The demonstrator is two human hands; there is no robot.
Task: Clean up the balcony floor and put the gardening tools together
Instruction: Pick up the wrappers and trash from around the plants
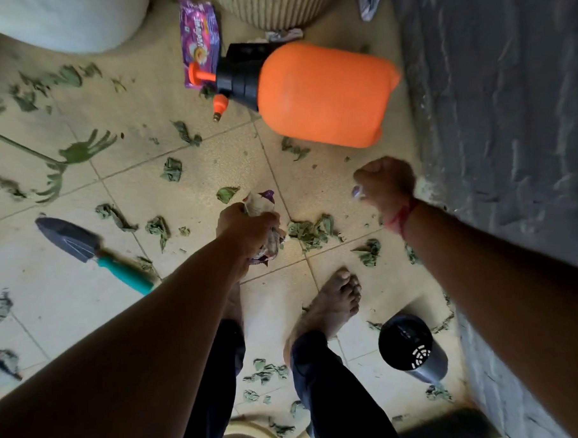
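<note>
**Litter in the hands, tools lying on the tiles**

I am seeing the left hand (248, 227) gripping a crumpled wad of wrappers (264, 205), glossy white and purple, with its fingers curling tight around the bundle above the floor (69, 294) of pale speckled tiles. The right hand (385, 181) is curling into a fist. It seems to be pinching a small pale scrap (358, 192) at its fingertips, though blur is making that hard to confirm.

The sprayer (322, 95), a smooth orange plastic tank with a black pump head, is lying on its side near the rough dark wall (508, 110). The trowel (83, 242), with a grey blade and teal handle, is lying flat to the left, its handle end hiding behind the left forearm. Shrivelled green leaves (311, 229) are littering the tiles. A black pot (409, 342) is lying tipped near the right foot. A ribbed pot (271, 7) is being cut off by the top edge.
</note>
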